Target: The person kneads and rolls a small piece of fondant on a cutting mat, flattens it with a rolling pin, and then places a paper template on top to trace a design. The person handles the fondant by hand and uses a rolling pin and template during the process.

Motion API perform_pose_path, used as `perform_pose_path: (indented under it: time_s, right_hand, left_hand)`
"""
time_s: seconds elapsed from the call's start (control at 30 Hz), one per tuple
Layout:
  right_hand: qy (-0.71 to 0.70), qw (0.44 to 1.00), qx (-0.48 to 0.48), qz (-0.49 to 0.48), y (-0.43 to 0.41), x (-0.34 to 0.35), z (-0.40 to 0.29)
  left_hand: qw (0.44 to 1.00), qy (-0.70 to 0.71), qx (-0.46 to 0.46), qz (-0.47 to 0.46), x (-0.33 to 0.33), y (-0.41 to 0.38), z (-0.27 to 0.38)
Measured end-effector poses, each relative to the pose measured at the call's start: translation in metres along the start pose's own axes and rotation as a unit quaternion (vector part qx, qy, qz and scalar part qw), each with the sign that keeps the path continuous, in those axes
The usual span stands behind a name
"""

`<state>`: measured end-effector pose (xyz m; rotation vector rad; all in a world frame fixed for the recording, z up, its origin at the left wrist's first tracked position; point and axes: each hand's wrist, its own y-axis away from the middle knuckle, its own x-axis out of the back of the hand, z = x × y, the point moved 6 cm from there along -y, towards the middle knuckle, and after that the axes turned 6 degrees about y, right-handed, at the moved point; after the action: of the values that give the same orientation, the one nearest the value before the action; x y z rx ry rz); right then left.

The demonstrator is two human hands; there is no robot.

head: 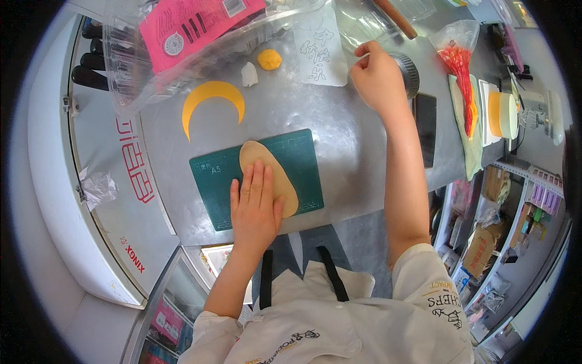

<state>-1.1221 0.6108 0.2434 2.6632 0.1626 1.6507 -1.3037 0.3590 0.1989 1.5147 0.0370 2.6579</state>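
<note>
My left hand [257, 200] lies flat on an elongated sheet of tan rolled dough or fondant [273, 175], its thumb near the sheet's right edge. Beneath the sheet is a green A5 cutting mat [304, 159] on the steel worktop. My right hand [377, 75] is raised at the far right, fingers curled with the tips together; whether anything is between them I cannot tell. Beside it sits a round black ribbed object [408, 75], partly covered by the hand. A yellow crescent cutout [211, 91] lies beyond the mat, near a white lump [249, 74] and a yellow ball [269, 59].
A paper with outlined characters [320, 59] lies at the back. A clear plastic tray [122, 86] holds a pink packet [195, 32]. To the right are a dark phone-like slab [425, 132], a bag of red filling [461, 73] and a green cloth [473, 159]. A white freezer [50, 182] borders the left.
</note>
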Motion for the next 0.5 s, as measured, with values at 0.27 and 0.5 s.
perform_pose_path:
  time_s: [0.27,0.5]
  right_hand:
    - [0.074,0.997,-0.018,0.013,-0.001,-0.029,0.009]
    - [-0.353,0.920,-0.107,-0.134,0.048,-0.013,0.000]
  left_hand:
    - [0.999,0.010,0.029,0.026,0.003,-0.006,-0.002]
    - [0.966,0.022,-0.093,0.239,0.042,-0.017,0.041]
